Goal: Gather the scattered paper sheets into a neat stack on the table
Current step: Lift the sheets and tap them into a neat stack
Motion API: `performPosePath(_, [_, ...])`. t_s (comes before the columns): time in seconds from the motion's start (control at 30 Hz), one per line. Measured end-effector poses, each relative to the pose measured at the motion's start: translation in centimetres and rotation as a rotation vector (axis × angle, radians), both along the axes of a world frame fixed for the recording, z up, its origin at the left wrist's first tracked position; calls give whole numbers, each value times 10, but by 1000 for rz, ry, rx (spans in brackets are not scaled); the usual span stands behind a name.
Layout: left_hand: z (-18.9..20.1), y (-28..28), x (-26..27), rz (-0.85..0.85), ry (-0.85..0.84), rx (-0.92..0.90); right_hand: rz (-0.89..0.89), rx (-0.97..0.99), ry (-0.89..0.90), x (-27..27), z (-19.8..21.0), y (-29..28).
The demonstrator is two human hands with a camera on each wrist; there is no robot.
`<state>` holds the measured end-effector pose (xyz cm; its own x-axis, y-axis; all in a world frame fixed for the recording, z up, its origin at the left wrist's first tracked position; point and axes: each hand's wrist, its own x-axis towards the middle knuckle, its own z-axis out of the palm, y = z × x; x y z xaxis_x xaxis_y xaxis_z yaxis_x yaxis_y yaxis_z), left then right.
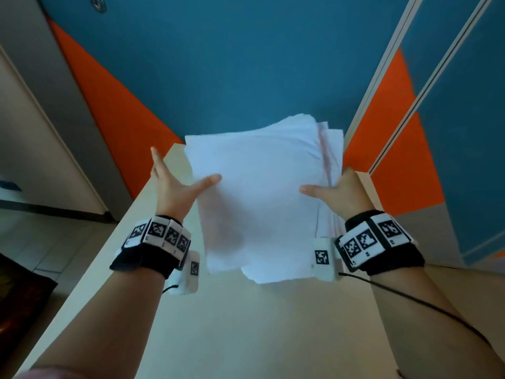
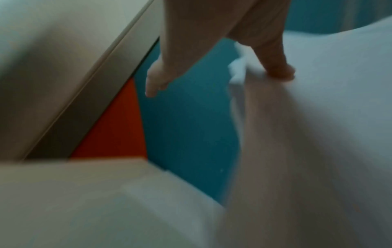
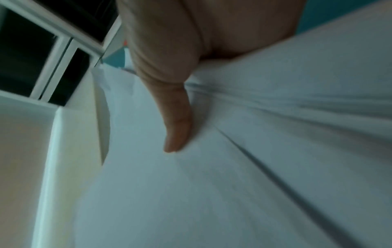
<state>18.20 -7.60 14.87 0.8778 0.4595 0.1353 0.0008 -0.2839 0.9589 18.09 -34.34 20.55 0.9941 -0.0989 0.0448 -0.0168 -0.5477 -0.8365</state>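
A bundle of paper sheets is held above the far end of the bench, its long axis running away from the person. The right hand pinches the right edge, thumb on top; the left hand, fingers spread, touches the left edge with its thumb. Edges look uneven, so squaring likely comes next.

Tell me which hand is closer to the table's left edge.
Left. The left hand reaches out over the table's left edge, its thumb on the paper stack; the right hand grips the stack's right side.
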Motion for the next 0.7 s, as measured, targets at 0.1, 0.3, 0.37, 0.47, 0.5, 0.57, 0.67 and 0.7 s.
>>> performPosePath(0.1, [-18,0,-10,-270,151,-319,-64,253,-41,-5,-6,-11])
performPosePath(0.3, [-8,-8,-4,-430,83,-342,-29,579,7,-17,-43,-13])
performPosePath(0.37, [-17,-4,-7,-506,112,-294,-6,542,113,-21,-60,-14])
performPosePath(0.47, [-34,-2,-15,-553,162,-191,74,480,208,-25,-81,-18])
performPosePath(0.5, [-36,-3,-15,-543,165,-188,110,467,208,-27,-84,-17])
performPosePath(0.57, [-38,-6,-13,-522,172,-158,100,474,190,-28,-86,-11])
performPosePath(0.67, [-34,-13,-11,-463,130,-130,71,513,129,-25,-83,1])
performPosePath(0.7, [-32,-14,-11,-443,104,-151,70,531,102,-24,-81,4])
